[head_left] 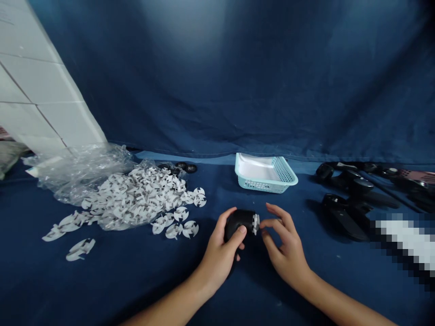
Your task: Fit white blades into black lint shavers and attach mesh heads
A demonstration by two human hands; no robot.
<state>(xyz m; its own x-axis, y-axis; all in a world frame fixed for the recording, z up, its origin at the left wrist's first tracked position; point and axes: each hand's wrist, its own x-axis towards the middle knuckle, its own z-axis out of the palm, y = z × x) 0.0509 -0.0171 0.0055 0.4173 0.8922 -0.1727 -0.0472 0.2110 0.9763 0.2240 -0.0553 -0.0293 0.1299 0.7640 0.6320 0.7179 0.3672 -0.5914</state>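
Note:
My left hand grips a small rounded black part low over the blue cloth, thumb on top. A white disc-shaped piece sits at the black part's right end. My right hand touches that white piece with its fingertips, the other fingers spread. A heap of similar white pieces lies to the left, partly on a clear plastic bag.
A light blue plastic basket stands behind my hands. Black parts and tools lie at the right. Small black rings rest behind the heap. Blue cloth covers table and backdrop; a white tiled wall is at left.

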